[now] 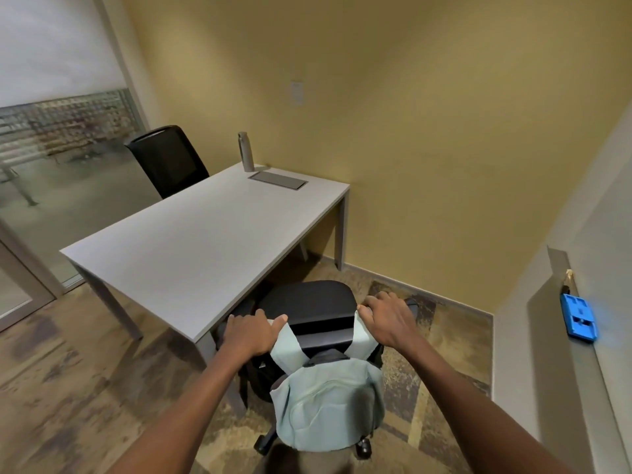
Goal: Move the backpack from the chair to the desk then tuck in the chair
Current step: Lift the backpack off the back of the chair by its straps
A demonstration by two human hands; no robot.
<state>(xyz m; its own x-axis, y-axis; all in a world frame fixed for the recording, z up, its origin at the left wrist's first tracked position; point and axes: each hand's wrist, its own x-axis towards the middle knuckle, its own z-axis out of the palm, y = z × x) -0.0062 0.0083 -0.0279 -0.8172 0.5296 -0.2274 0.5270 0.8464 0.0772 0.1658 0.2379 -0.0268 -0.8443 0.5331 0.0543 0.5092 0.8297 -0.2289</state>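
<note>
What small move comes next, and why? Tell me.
Probably lift both straps up off the chair back. The backpack hangs behind it by its straps, with the left hand and right hand at them, and the desk has room.

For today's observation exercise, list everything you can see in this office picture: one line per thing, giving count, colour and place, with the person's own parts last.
Desk: one, light grey, centre of the room, against the yellow wall.
Backpack: one, pale green, hung on the back of the near chair, straps over its top.
Near chair: one, black, at the desk's near right corner, not tucked in.
Far chair: one, black, behind the desk on the left.
Bottle: one, silver, upright at the desk's far edge.
Cable hatch: one, grey, set in the desktop beside the bottle.
Blue object: one, on the ledge at right.
Left hand: on the left strap at the chair top.
Right hand: on the right strap.
</note>
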